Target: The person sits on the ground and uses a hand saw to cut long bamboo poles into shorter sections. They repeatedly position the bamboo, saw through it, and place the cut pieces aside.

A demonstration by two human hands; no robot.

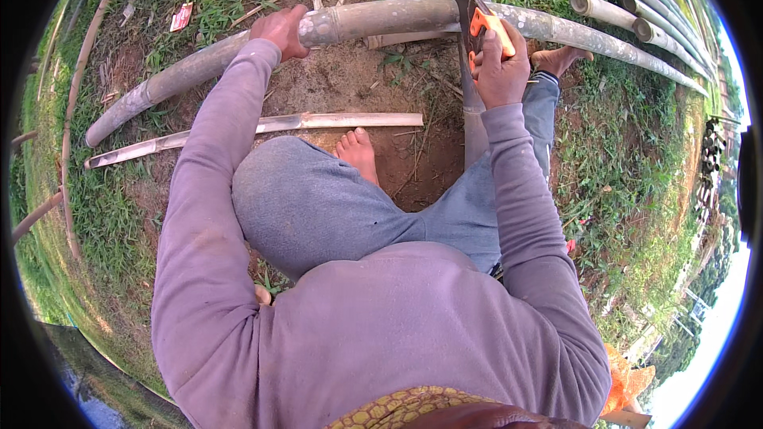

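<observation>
Orange-handled saw [491, 22] fills my right grip [505, 71]; my left grip [280, 32] clasps the bamboo pole [389, 19]. I'd stroke squarely, unhurried.

On the ground [417, 179] we note one open lane: bare soil between the bamboo pole [397, 19] and the split bamboo [254, 125]. From the near side, the bent knee [278, 179] and bare left foot [362, 155] narrow our access. The pole bars the way to the far side across most of the width. Along its top we find room between the left hand [280, 30] and the saw [493, 29]; saw and grey beam [474, 139] close that stretch at right. Past the right hand [502, 71], the right foot [560, 59] crowds the pole; nearer, we see open grass [604, 151].
</observation>
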